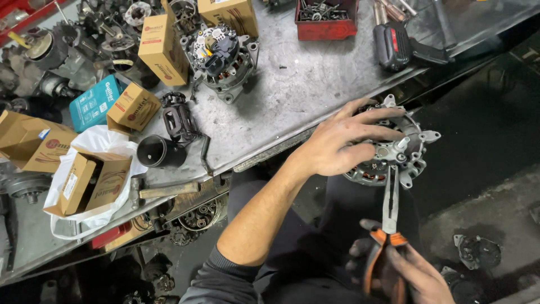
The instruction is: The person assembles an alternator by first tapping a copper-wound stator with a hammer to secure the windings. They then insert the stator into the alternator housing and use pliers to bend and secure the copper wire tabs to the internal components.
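Two hands are working over the person's lap, below the edge of the table [315, 84]. The left hand [337, 147] is lying spread across an alternator [402, 152], fingers wide over its top, holding it steady; much of the housing is hiding under the palm, so only the ribbed grey rim, lugs and a little copper winding are showing. The right hand [413, 270], grimy and partly cut off by the bottom edge, is closing around the orange handles of pliers [390, 208], whose long thin steel nose is reaching up to a fitting on the alternator's face. Whether the tips are gripping anything is too small to tell.

On the scratched, dull metal table a second alternator [220, 59] is sitting with its black back cover up. Brown cardboard boxes [160, 48] are standing and lying around it, one inside a white plastic bag [95, 146], beside a teal box [94, 102]. A black cylindrical cup [157, 152] is lying on its side near a black bracket [177, 121]. A hammer [163, 190] with a wooden handle is resting at the table's near edge. A red tray [326, 19] of small metal parts and a black-and-red power tool [396, 45] are sitting at the far side, the tray cut off at the top. Dark greasy parts at upper left are hard to make out.
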